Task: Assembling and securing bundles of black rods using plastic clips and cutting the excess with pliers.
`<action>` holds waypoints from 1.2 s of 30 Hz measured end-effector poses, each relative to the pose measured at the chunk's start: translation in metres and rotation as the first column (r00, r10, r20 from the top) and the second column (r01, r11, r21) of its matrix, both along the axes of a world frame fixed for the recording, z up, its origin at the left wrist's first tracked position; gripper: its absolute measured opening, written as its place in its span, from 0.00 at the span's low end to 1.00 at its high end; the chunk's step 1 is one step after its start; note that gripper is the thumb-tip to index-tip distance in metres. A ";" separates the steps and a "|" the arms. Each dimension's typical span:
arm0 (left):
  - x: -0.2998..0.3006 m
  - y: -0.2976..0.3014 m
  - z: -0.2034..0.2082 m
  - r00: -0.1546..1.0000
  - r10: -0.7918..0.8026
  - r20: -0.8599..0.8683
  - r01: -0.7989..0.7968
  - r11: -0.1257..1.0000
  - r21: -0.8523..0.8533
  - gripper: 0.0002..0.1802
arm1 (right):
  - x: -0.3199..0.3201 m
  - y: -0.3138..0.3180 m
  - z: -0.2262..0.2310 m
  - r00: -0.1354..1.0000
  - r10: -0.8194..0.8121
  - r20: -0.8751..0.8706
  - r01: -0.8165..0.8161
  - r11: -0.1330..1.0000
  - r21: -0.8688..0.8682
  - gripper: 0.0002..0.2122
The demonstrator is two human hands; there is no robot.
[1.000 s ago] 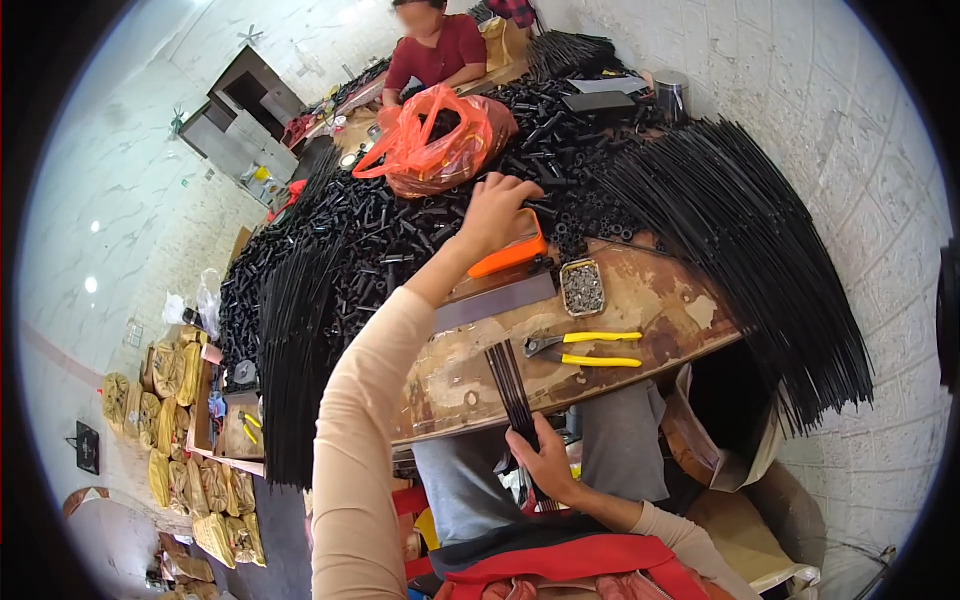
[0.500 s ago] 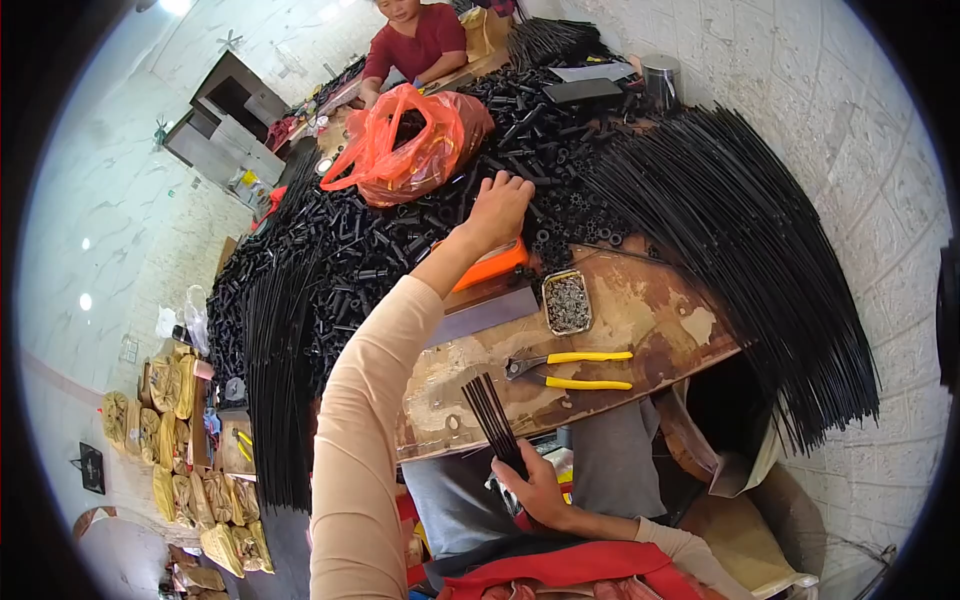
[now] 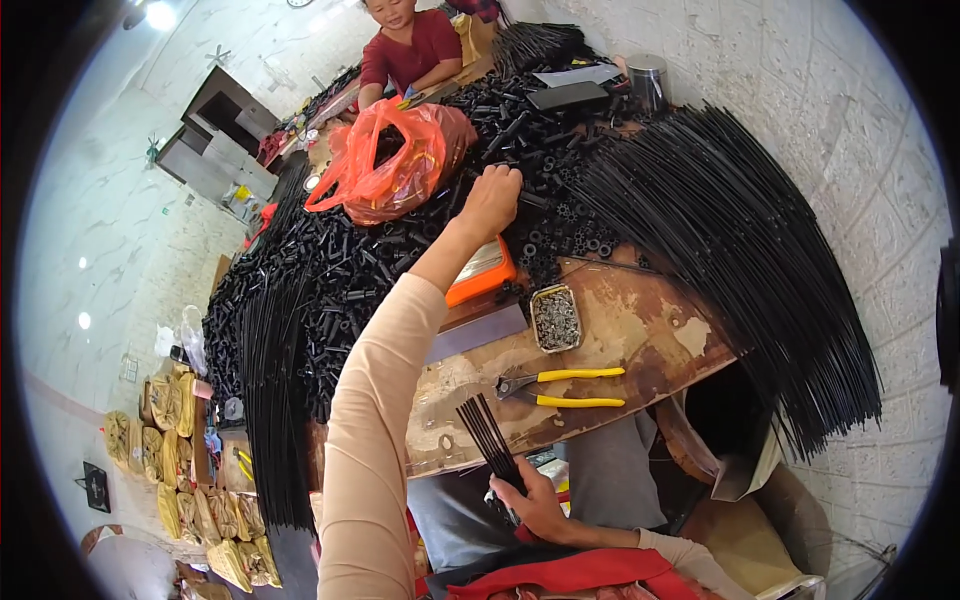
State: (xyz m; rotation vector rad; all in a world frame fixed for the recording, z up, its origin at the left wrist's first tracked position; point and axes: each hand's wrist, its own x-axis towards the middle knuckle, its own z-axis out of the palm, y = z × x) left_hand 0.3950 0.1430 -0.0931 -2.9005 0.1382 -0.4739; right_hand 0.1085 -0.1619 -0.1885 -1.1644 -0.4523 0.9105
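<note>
My left hand (image 3: 490, 203) reaches over a heap of small black tubular parts (image 3: 390, 270), its fingers curled closed and pointing down into them. What sits between those fingertips is hidden. Low in front of me, my right hand (image 3: 534, 503) is wrapped round a bundle of thin black rods (image 3: 484, 432) that stick up toward the table edge. Just beyond the bundle, cutting pliers (image 3: 570, 385) with yellow handles lie on the wooden table (image 3: 660, 325). Past them stands a small tray of little metal pieces (image 3: 556, 320), with an orange box (image 3: 490, 272) beside my left wrist.
A red plastic bag (image 3: 400, 165) rests on the heap. Long black rods (image 3: 720, 240) fan over the right side, and another bundle (image 3: 275, 390) hangs at the left. A metal canister (image 3: 648, 82) stands at the back. Across the table sits another person (image 3: 415, 50).
The view has shifted slightly. My left hand's fingers look more drawn together, still over the black parts. My right hand keeps its hold on the rods.
</note>
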 end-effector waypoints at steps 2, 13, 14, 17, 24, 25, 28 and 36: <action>0.004 0.002 -0.003 0.999 -0.030 0.027 0.029 0.999 0.036 0.08 | 0.001 0.000 0.002 1.000 -0.006 -0.023 0.006 1.000 0.020 0.07; -0.116 0.026 0.063 0.974 0.040 0.221 -0.041 0.999 0.000 0.13 | -0.007 0.012 -0.013 0.994 -0.036 -0.103 0.049 0.991 0.124 0.03; -0.142 0.036 0.067 0.976 0.099 0.192 -0.098 0.995 -0.019 0.14 | -0.006 0.013 -0.013 0.996 -0.055 -0.065 0.063 0.990 0.124 0.03; -0.219 0.073 0.066 0.963 0.205 0.176 -0.196 0.978 -0.067 0.14 | -0.002 0.012 -0.001 0.997 -0.060 -0.050 0.067 0.986 0.150 0.03; -0.328 0.130 0.048 0.679 0.734 0.022 -0.715 0.667 -0.209 0.20 | -0.010 0.020 -0.010 0.997 -0.078 0.006 0.075 0.975 0.210 0.03; -0.338 0.131 0.050 0.672 0.740 0.030 -0.718 0.661 -0.217 0.20 | -0.012 0.020 -0.009 0.996 -0.092 0.009 0.088 0.976 0.200 0.03; -0.363 0.125 0.053 0.801 0.597 0.045 -0.335 0.510 -0.792 0.12 | -0.019 0.024 -0.006 0.994 -0.098 0.039 0.089 0.976 0.199 0.03; -0.417 0.039 0.007 0.939 0.339 -0.056 0.144 -0.537 -0.831 0.18 | -0.026 0.026 0.010 0.994 -0.079 0.070 0.069 0.988 0.138 0.04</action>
